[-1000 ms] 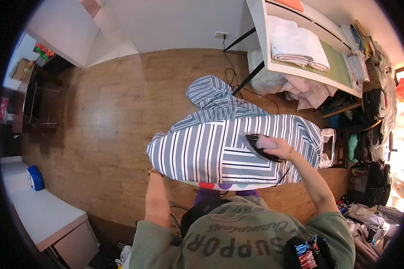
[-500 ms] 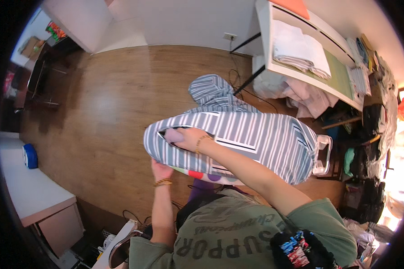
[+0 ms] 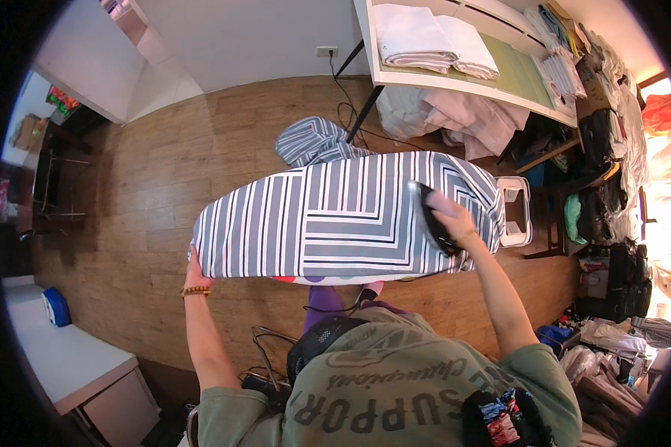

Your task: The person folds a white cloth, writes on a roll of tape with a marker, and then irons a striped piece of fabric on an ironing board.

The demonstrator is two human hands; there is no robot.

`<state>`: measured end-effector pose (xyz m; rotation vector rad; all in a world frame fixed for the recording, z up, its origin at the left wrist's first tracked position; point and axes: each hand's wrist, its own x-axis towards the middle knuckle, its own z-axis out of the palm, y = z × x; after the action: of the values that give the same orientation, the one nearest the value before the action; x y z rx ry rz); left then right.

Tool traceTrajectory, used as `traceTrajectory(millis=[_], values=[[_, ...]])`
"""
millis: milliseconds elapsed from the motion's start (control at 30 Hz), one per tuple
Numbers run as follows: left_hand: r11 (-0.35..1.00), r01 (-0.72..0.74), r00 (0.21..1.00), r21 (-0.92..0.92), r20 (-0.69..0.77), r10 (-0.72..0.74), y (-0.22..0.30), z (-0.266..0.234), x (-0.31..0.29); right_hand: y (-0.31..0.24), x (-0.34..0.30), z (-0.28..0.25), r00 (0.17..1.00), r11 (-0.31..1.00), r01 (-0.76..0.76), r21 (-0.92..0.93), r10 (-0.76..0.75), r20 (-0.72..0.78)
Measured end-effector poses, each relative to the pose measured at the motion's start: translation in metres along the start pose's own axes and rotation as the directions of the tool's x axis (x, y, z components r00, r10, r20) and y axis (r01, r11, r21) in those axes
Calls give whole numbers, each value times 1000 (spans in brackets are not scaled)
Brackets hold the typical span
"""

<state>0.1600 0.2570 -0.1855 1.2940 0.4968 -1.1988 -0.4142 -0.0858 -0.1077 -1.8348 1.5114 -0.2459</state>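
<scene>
— While the striped cloth [image 3: 335, 216] is spread over the board at mid-frame, what is being done?
— Ironing is judged underway: the iron [image 3: 434, 220] is gripped by the right hand [image 3: 449, 216], the cloth's left edge pinched by the left hand [image 3: 195, 274]. A slow stroke leftward is called for next.
</scene>
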Motion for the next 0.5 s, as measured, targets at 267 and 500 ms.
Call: traceTrajectory(millis=[267, 500], values=[[910, -89, 994, 404, 93, 57, 27, -10, -9, 16, -71, -40, 897, 994, -7, -108, 54, 439], [877, -199, 978, 437, 31, 206, 22, -19, -14, -186, -60, 105, 565, 797, 573, -189, -217, 796]])
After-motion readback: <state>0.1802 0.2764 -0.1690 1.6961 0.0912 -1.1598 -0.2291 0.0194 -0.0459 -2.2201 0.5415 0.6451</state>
